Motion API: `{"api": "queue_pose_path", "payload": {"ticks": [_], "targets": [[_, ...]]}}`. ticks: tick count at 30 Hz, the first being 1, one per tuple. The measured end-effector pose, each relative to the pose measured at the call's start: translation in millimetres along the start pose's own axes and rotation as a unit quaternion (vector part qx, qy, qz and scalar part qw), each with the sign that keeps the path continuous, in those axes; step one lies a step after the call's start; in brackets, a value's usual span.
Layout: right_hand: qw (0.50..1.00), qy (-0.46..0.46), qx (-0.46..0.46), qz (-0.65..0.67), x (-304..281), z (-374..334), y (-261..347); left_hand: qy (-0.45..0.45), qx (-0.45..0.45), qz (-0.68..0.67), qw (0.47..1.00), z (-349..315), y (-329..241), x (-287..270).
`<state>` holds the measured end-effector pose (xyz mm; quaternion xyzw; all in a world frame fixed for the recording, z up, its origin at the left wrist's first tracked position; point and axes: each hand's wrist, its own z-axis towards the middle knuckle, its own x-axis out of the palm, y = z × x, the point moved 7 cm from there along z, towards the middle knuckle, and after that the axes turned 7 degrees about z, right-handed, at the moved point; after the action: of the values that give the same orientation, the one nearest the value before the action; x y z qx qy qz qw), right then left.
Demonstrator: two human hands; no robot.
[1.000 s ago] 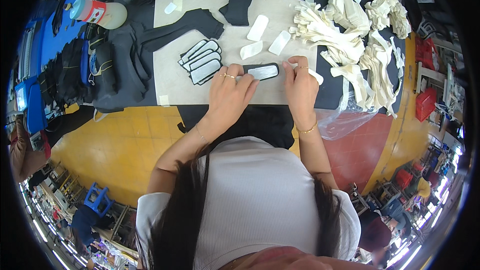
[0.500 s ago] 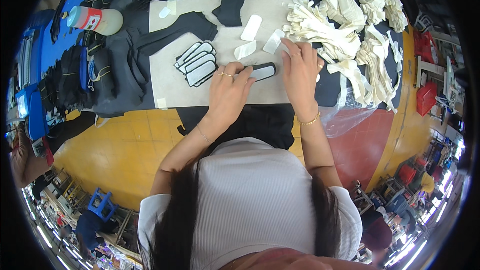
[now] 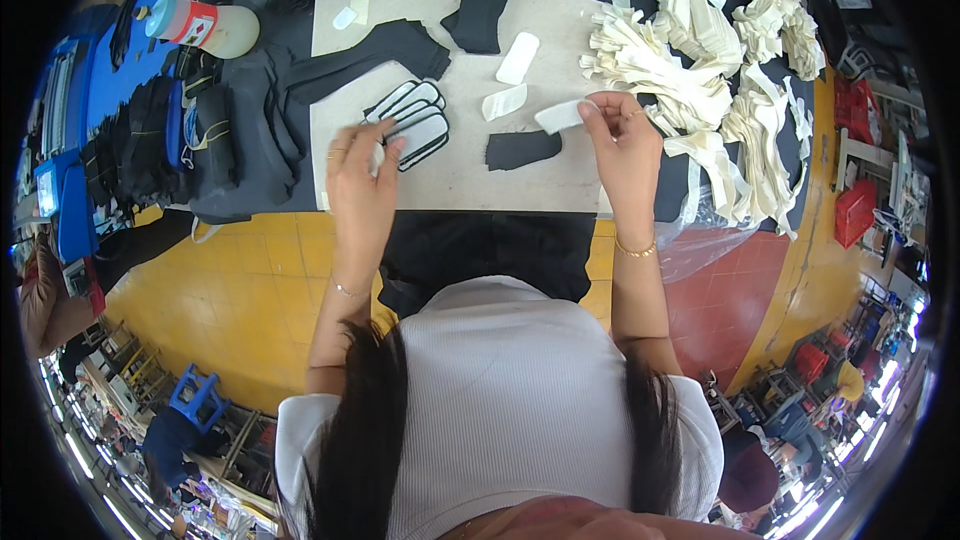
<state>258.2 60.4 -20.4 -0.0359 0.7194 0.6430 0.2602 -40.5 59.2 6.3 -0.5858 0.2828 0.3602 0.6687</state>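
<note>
Between the thumb and fingers of my right hand (image 3: 625,135) is one end of a small white fabric strip (image 3: 557,117), raised over the pale work board. Below and left of it lies a dark fabric piece (image 3: 523,151) with one rounded end. My left hand (image 3: 360,175) is at the left end of a fanned stack of dark pieces faced with white strips (image 3: 418,132). Its fingers are partly smeared by motion, and something pale shows between them. Two more loose white strips (image 3: 517,58) (image 3: 505,102) lie beyond the dark piece.
Bunches of cream fabric strips (image 3: 690,70) cover the table's right side, above a clear plastic bag (image 3: 700,245). Dark fabric (image 3: 245,130) and tied dark bundles (image 3: 150,135) pile up at left. A bottle with a red label (image 3: 205,27) lies on its side there.
My left hand has moved left to the stack, where another white-faced dark piece now lies on top. My right hand has picked up a white strip. A bare dark piece now shows on the board.
</note>
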Motion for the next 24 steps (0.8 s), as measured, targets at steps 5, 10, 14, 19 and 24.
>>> {"api": "queue_pose_path", "payload": {"ticks": [5,10,14,19,24], "targets": [[0.985,0.082,0.102,0.115,20,-32,-7,0.031,0.065,0.005,0.997,-14,-9,12],[0.995,0.084,0.051,0.013,27,-35,0,0.101,0.189,-0.036,0.976,-47,-39,47],[0.996,0.084,0.037,-0.011,26,-31,3,0.098,0.239,-0.013,0.966,-57,-48,58],[0.996,0.088,0.021,-0.023,30,-30,3,0.095,0.246,0.0,0.965,-59,-50,62],[0.996,0.086,0.013,-0.03,32,-31,2,0.096,0.254,0.011,0.962,-58,-51,65]]}}
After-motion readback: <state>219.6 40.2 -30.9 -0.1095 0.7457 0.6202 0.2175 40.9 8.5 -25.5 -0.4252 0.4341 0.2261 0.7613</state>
